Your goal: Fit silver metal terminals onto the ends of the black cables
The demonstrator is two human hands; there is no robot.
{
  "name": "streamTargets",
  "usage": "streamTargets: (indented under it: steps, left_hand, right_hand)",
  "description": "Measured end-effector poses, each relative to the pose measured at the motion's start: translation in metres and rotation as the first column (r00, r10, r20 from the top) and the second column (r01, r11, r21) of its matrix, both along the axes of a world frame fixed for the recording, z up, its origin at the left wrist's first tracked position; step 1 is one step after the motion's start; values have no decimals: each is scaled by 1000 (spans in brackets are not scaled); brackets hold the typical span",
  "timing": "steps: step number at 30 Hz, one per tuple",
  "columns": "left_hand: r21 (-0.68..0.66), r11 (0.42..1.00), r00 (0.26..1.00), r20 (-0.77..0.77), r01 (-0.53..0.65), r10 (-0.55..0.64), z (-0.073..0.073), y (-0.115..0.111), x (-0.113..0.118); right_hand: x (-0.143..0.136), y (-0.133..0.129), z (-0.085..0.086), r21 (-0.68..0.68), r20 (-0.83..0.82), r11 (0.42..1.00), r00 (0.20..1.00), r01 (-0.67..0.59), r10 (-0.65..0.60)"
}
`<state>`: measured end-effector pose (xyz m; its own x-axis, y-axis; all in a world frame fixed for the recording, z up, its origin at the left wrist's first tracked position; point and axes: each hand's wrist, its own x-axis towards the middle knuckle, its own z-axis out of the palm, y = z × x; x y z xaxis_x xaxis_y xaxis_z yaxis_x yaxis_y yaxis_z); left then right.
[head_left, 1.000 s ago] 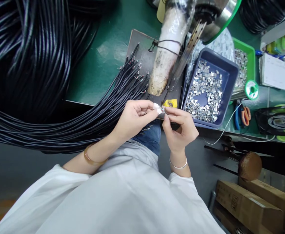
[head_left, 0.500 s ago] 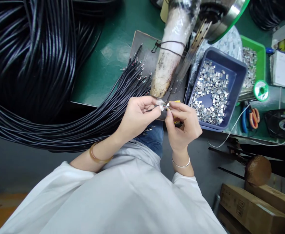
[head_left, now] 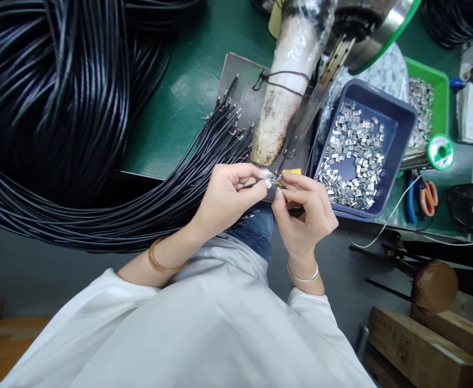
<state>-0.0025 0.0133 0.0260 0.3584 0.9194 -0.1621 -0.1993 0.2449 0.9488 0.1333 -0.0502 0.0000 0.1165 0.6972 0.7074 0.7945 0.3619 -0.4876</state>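
My left hand (head_left: 236, 191) is closed in a pinch on a black cable (head_left: 247, 186), with white tape around its thumb and fingertip. The cable's stripped end, with small metal bits, pokes out toward the right. Against that end are the fingertips of my right hand (head_left: 303, 207), its thumb and fingers bent together; what they grip is too small to make out. Just beyond both hands is the tip of a plastic-wrapped, scorched white tube (head_left: 269, 145). A yellow object (head_left: 292, 171) shows partly behind my right fingers.
Many black cables (head_left: 172, 205) run in from the left, their stripped ends on a dark board (head_left: 240, 81). At right, a blue tray (head_left: 398, 129) holds small metal shells, beside a green tray (head_left: 440, 91), a solder spool (head_left: 440, 152) and orange-handled pliers (head_left: 427, 199).
My right thumb and fingers have shifted slightly at the cable end. My left hand keeps its hold on the cable. The whole view has moved a little.
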Motion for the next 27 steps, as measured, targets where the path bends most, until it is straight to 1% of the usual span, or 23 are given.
streamTargets:
  steps: [3, 6, 10, 15, 22, 27]
  left_hand:
    - [13, 1000, 1000, -11, -12, 12, 0, -1, 0]
    - [68, 997, 998, -49, -21, 25, 1, -2, -1]
    - [101, 995, 995, -98, -7, 17, -1, -2, -4]
    - [112, 994, 994, -105, -1, 13, -5, -3, -3]
    - [188, 982, 993, -112, -1, 22, -3, -5, -3]
    - [161, 987, 992, -127, 11, 9, -6, -2, -2]
  right_hand:
    - [0, 1, 2, -11, -6, 1000, 1000, 0, -1]
    - [-1, 1, 4, -8, -9, 1000, 1000, 6, -6]
    - [-2, 0, 4, -3, 10, 1000, 1000, 8, -8]
    - [-1, 0, 3, -32, -2, 999, 1000, 11, -11]
    - [-2, -2, 10, -33, 15, 999, 999, 30, -30]
    - [-4, -1, 8, -7, 27, 1000, 999, 25, -25]
